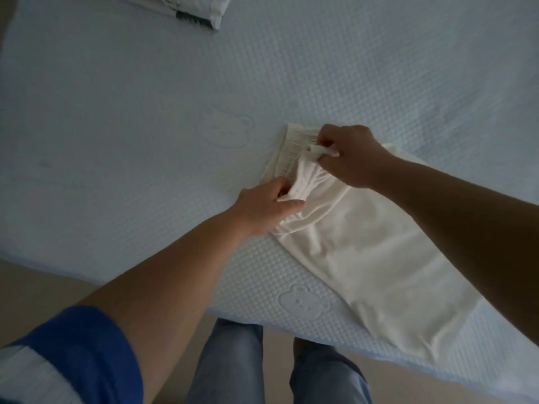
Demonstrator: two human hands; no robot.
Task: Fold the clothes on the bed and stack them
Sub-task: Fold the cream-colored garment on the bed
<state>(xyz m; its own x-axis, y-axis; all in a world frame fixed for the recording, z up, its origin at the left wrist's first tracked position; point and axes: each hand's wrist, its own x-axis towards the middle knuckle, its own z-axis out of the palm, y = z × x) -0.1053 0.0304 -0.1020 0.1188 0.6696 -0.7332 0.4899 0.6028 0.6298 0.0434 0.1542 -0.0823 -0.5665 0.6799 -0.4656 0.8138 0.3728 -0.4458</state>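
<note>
Item: one view only, head-worn wide-angle camera. I am looking forward and steeply down from standing height over the near edge of the bed [145, 118]. The lens is sitting close: both forearms are reaching in from the bottom corners, and the person's legs are showing at the bottom edge. The bed is filling most of the picture, its edges bowing from the wide angle. No second view is sharing the scene.
</note>
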